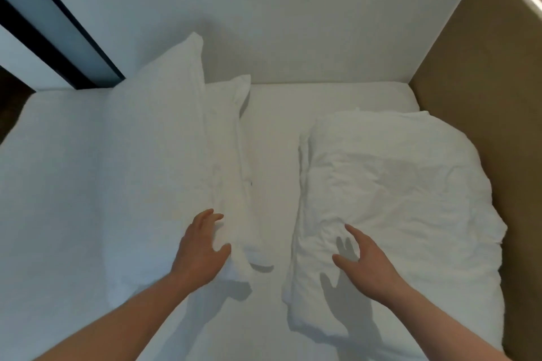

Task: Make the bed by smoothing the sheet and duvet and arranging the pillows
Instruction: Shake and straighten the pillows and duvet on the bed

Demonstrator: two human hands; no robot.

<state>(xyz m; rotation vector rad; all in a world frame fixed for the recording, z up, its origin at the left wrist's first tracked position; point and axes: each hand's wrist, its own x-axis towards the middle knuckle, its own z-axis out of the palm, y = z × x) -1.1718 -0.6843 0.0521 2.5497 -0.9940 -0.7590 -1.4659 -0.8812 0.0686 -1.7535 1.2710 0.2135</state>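
- Your two bare forearms come in from the bottom edge, one on each side, over the white sheet (269, 155).
- Left hand (202, 249): fingers loosely spread and a little bent, thumb out to the right. It sits on the near right corner of the big pillow (158, 161); palm looks to touch the fabric, but no fold is gripped. Holding nothing.
- Right hand (363, 261): fingers straight and fanned, thumb pointing left. It is over the near left part of the duvet (396, 184), with its shadow cast just below and left of it on the cloth. Cannot tell whether the palm touches or hangs just above. Holding nothing.
- Between the hands: a bare strip of sheet runs away from you, smooth, with the pillows on its left and the duvet on its right.
- Duvet: bunched in a rumpled heap on the right half of the bed, creased all over, its right edge against the brown side panel (475, 97).
- Big pillow: lies lengthwise on the left half, far corner raised toward the wall (264, 9).
- Second pillow (228, 114): partly under the big one's right edge, one corner showing beyond it.
- Far left: a dark-framed panel (58, 23) runs diagonally beside the bed's head corner.
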